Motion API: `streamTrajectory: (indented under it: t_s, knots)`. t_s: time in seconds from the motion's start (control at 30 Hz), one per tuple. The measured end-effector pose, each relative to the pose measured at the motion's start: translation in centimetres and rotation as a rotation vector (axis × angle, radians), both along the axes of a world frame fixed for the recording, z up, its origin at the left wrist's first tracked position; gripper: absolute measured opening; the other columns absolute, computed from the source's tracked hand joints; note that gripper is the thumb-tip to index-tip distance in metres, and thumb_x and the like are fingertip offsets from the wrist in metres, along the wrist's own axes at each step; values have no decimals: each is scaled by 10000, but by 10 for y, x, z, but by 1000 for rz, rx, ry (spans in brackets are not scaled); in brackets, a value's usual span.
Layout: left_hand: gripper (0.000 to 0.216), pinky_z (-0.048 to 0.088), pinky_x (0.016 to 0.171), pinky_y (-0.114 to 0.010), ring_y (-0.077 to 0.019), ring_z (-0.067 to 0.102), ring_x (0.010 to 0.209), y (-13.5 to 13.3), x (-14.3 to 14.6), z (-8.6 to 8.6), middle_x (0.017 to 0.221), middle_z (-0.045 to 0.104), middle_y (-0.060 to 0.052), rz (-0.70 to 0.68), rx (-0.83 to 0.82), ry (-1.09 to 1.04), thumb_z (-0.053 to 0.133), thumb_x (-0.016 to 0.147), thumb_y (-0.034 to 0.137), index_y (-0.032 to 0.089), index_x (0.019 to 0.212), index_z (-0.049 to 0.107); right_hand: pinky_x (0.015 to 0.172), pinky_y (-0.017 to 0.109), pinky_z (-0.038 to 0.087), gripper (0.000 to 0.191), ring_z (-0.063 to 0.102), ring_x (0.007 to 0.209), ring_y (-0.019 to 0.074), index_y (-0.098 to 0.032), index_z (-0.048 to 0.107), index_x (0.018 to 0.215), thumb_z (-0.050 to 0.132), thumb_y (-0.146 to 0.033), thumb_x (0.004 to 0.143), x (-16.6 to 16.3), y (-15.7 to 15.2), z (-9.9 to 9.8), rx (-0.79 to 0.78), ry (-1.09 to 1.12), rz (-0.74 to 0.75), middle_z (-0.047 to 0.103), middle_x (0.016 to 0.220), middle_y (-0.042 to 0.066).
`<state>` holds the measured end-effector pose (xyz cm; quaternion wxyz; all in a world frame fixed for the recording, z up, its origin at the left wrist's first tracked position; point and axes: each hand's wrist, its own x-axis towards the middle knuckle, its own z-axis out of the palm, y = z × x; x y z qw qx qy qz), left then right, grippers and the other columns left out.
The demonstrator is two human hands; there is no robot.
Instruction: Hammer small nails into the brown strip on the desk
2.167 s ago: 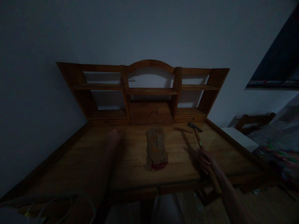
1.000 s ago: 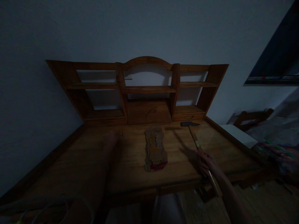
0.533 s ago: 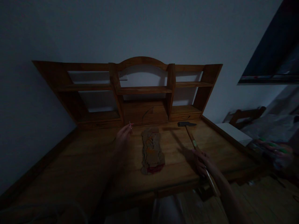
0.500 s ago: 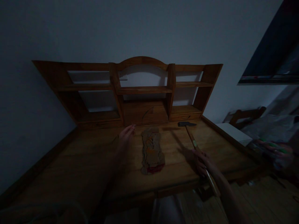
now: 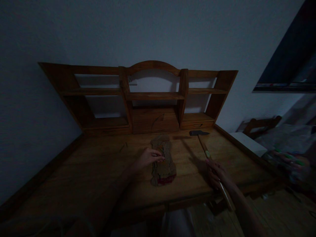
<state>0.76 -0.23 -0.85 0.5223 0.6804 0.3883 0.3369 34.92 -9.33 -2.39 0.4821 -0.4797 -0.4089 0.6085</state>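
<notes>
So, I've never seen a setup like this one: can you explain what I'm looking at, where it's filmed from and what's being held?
There is no machine here, just a person's two bare hands. Every picture comes from one camera worn on the head, looking forward and down. The room is dim.

The right hand grips a hammer by its wooden handle, head end pointing away from the person. The left hand is over a torn piece of cardboard, fingertips close together; whether they pinch something small is too dark to tell.

The cardboard lies on a wooden desk, with shelves along its back.
</notes>
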Motion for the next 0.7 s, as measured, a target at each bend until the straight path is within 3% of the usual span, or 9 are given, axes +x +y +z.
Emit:
streamTrajectory:
  t_s: [0.23,0.53,0.7]
  knots:
    - [262,505,677,-245,-178,654,816,-3,1,7,847,709,-76,-30,429,138,656,800,413,169,808,750,191,202,286,519,340,171,92,-215,391,474,591,-549,818,-1,0,0,10,11,8,309,290,-98]
    - [276,501,635,-224,-159,648,763,-2,3,-3,830,696,-63,-9,402,155,638,812,419,160,818,733,196,186,250,474,313,175,79,-219,406,538,582,-553,826,-5,-3,6,2,-23,-23,300,305,-110]
    - [268,493,627,-217,-150,639,756,-6,3,1,833,696,-55,-9,461,199,622,827,412,167,823,730,227,177,229,464,289,211,64,-220,411,590,545,-591,835,-11,-9,10,33,-116,-60,309,336,-106]
